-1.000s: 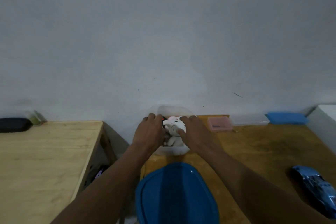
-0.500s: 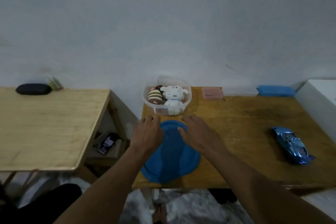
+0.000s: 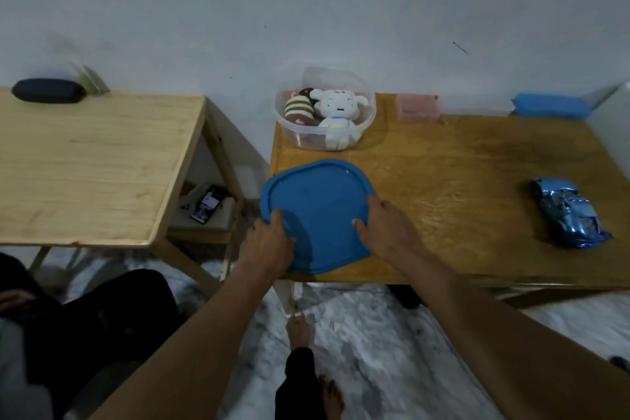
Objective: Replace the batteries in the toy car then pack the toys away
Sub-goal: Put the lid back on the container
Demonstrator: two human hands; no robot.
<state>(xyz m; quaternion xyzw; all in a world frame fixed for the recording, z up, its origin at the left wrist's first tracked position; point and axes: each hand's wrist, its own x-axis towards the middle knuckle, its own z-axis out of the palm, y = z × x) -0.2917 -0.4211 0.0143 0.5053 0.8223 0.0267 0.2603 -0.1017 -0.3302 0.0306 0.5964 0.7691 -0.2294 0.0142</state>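
Note:
A blue lid (image 3: 320, 201) lies flat at the front left corner of the brown table (image 3: 460, 181). My left hand (image 3: 266, 245) grips its left edge with the thumb on top. My right hand (image 3: 388, 228) grips its right edge the same way. Behind the lid stands a clear tub (image 3: 370, 112) with no cover, holding a white plush (image 3: 339, 109) and a striped plush (image 3: 299, 109). A shiny blue toy car (image 3: 567, 215) sits on the table to the right, apart from both hands.
A pink box (image 3: 416, 107), a clear box (image 3: 474, 106) and a blue box (image 3: 550, 106) line the wall. A light wooden table (image 3: 85, 164) with a black case (image 3: 47, 90) stands left. A phone (image 3: 208, 204) lies on a low shelf between the tables.
Both hands left the plush toys in the tub and came back toward me onto the blue lid, taking hold of its two sides. The camera tilted down.

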